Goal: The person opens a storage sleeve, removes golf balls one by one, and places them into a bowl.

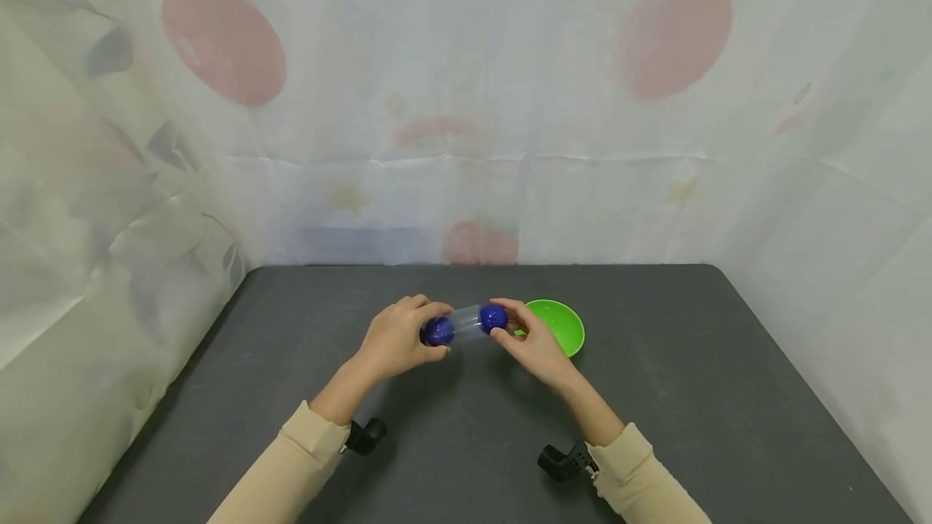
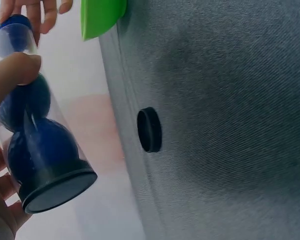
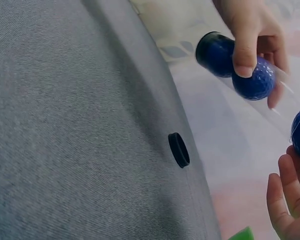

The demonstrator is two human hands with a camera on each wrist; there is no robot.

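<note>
The left hand grips a clear plastic tube of dimpled blue balls; the right hand pinches its far ball; a glossy green bowl sits beside it on the grey felt tabletop.

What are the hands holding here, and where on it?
The left hand grips a clear tube of blue balls near its black capped end; the right hand pinches the blue ball at the tube's other end.
</note>
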